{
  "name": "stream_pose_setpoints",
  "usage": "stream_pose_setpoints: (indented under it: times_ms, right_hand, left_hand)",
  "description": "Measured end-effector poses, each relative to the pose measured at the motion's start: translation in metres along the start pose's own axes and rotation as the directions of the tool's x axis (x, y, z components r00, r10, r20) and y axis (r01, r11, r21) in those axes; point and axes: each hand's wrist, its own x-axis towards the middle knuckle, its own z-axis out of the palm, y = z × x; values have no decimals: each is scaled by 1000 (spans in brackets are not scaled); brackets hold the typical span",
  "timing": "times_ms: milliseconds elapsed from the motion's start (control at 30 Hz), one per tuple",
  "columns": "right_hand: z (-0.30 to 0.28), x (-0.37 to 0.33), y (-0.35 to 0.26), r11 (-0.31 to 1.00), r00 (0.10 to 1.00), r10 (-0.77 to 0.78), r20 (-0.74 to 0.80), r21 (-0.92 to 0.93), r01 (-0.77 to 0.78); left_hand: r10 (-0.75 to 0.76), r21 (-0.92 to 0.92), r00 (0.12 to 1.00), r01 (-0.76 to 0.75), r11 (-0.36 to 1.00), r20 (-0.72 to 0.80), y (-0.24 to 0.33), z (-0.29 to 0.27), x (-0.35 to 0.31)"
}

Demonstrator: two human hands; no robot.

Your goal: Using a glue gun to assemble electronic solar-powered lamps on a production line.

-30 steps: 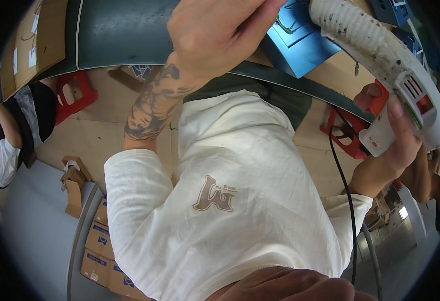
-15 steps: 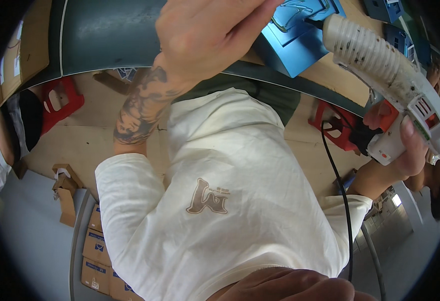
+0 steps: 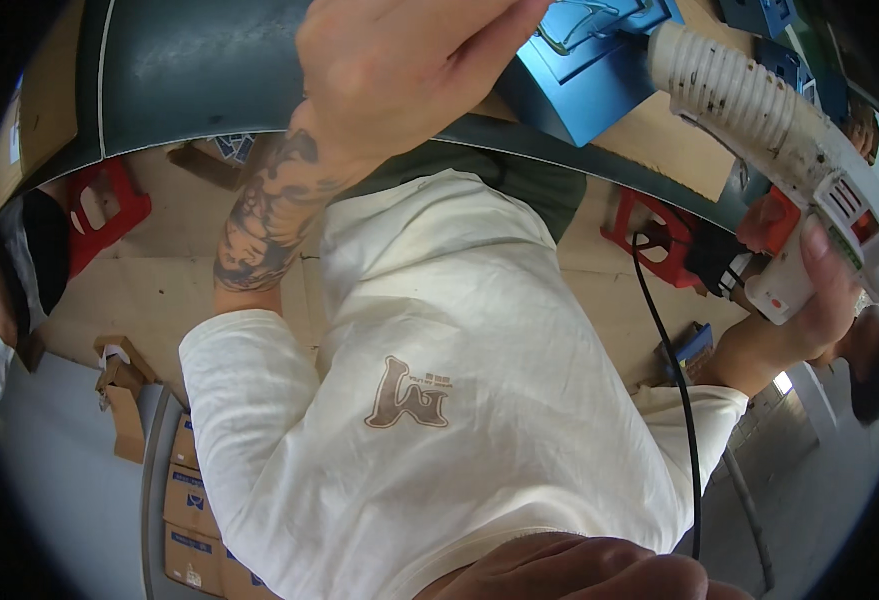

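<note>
In my right hand (image 3: 824, 285) is a white hot glue gun (image 3: 749, 110) with a ribbed barrel, dirty with brown specks. My fingers wrap its handle by the orange trigger (image 3: 783, 226), and the dark nozzle points left at a blue box-shaped piece (image 3: 594, 95). Looped, shiny greenish strands (image 3: 571, 30) lie on that piece's recessed top face. My left hand (image 3: 399, 75) is curled closed at the top edge, its fingertips near the strands. Whatever it may pinch is out of sight.
A black cord (image 3: 681, 400) hangs on the right. The blue piece rests on cardboard (image 3: 674, 150) on a dark green table (image 3: 199, 75). More blue parts (image 3: 759, 15) lie at the far right. Red stools (image 3: 109, 215) stand below; other people are at both sides.
The view has shifted slightly, so most things sit a little further left. Both hands keep nearly the same pose, and the glue gun stays over the blue piece.
</note>
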Motion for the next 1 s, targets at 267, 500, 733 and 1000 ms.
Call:
stream_pose_setpoints:
  times_ms: [267, 500, 733, 1000]
  right_hand:
    - [-12, 10, -20, 976, 997, -3, 74, -217, 19]
    - [-18, 15, -46, 860, 965, 97, 244, -508, 41]
    - [-24, 23, -52, 735, 915, -101, 391, -590, 334]
    - [-19, 27, -64, 560, 825, -182, 535, -633, 534]
  left_hand:
    - [-40, -9, 999, 40, 999, -14, 3, 1, 0]
    - [84, -53, 993, -89, 995, -85, -9, 6, -1]
    - [-396, 506, 737, 85, 858, 548, 56, -24, 73]
    - [-321, 466, 771, 35, 884, 551, 43, -31, 48]
